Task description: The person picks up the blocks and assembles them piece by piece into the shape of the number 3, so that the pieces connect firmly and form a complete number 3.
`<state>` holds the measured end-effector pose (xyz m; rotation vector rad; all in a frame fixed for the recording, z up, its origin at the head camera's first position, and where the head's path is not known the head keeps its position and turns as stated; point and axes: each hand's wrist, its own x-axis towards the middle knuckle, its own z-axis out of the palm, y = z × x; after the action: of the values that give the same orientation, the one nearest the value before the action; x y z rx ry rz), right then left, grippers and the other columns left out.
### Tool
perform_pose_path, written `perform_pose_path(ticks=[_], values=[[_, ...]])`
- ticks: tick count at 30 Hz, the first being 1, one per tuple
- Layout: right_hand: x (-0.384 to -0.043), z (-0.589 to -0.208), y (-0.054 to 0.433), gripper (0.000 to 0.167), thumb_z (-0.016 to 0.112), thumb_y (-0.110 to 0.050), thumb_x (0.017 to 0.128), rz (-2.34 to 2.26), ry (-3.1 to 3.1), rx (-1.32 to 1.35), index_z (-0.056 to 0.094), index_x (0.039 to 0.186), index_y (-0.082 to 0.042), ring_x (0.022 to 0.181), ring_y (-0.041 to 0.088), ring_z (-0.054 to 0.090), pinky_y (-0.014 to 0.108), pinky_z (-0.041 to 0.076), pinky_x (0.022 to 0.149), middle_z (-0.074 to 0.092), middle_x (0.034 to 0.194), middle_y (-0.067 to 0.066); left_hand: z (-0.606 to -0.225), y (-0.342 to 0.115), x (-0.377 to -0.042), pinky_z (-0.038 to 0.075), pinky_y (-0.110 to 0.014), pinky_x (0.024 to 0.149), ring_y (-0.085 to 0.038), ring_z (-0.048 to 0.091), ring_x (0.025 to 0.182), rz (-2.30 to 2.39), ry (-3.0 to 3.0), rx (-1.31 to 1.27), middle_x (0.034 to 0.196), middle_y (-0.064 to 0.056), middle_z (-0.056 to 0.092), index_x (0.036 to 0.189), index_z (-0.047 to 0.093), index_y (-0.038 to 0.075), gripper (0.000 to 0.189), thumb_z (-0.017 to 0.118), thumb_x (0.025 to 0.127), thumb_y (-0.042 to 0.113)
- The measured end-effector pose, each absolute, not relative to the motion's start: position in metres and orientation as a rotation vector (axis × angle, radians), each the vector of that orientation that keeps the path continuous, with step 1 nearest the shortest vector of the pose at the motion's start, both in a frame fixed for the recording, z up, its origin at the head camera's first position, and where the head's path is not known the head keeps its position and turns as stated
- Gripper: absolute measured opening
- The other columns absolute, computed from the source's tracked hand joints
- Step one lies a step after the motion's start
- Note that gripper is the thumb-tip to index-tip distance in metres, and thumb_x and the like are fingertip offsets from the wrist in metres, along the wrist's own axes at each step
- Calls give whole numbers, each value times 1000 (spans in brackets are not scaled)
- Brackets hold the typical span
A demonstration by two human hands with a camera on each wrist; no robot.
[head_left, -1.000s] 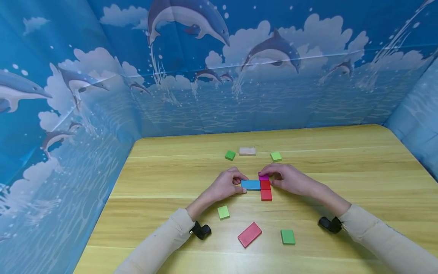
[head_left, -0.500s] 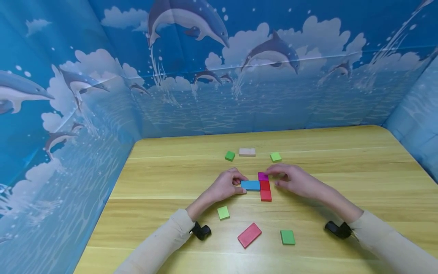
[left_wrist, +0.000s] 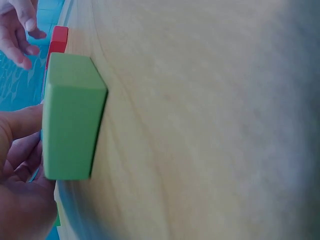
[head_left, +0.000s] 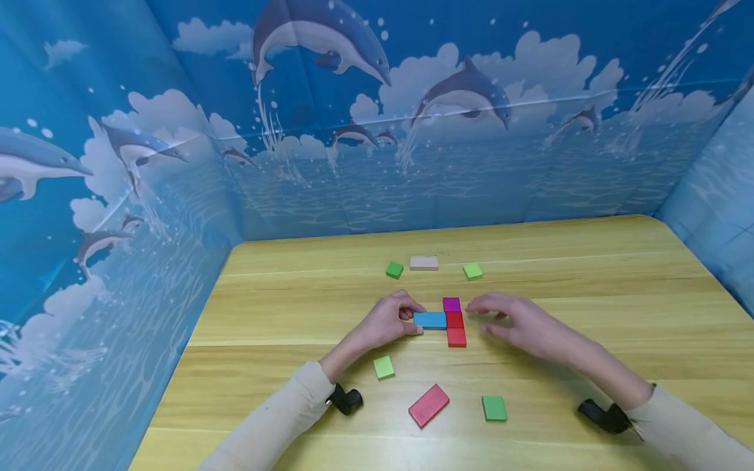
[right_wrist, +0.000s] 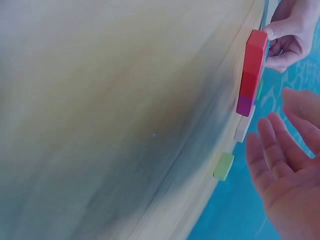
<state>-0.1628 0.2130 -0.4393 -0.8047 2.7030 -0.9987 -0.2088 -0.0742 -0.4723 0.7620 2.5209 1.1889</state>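
In the head view, my left hand pinches the left end of a blue rectangular block between thumb and fingers. The block's right end meets a column of squares lying flat: a magenta block at the far end, a red block in the middle, and another red block nearest me. To the right of the column, my right hand is apart from the blocks and holds nothing. The right wrist view shows its fingers relaxed and spread from the thumb.
Beyond the column lie a dark green block, a pale greyish block and a light green block. Nearer me are a light green square, a pinkish-red rectangular block and a green square. A dolphin-printed cloth borders the table.
My right hand has let go of the magenta block and drawn away to the right. The left hand stays on the blue block, and the blocks keep their arrangement.
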Motion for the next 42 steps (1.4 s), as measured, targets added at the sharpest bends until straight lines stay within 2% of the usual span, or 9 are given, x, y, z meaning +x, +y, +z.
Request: perform_pose_path(ticks=[9, 23, 31, 42], values=[[-141, -437, 211, 37, 71, -11, 91, -910, 2720, -856, 64, 127, -19, 118, 23, 56, 45, 49, 93, 60, 127, -6, -473, -74, -209, 46, -21, 75, -12, 51, 84, 1191, 2521, 745, 92, -1, 55, 112, 73, 7, 31, 81, 82, 9], [-115, -440, 211, 36, 72, -18, 91, -930, 2659, -845, 65, 126, -25, 116, 14, 56, 41, 48, 95, 60, 125, -13, -473, -73, -210, 47, -21, 75, -11, 51, 82, 1198, 2516, 739, 91, 0, 54, 111, 73, 7, 30, 81, 82, 10], [-104, -442, 216, 36, 69, -35, 92, -919, 2588, -746, 63, 127, -29, 118, 16, 55, 40, 48, 96, 58, 125, -17, -474, -73, -211, 47, -21, 75, -11, 51, 82, 1192, 2519, 743, 90, 1, 54, 111, 73, 7, 30, 81, 82, 10], [-90, -448, 225, 44, 72, -47, 87, -903, 2527, -758, 62, 128, -35, 117, 14, 54, 34, 48, 95, 56, 128, -18, -475, -73, -210, 47, -21, 75, -11, 52, 82, 1181, 2531, 752, 91, 1, 55, 111, 73, 7, 31, 82, 81, 10]])
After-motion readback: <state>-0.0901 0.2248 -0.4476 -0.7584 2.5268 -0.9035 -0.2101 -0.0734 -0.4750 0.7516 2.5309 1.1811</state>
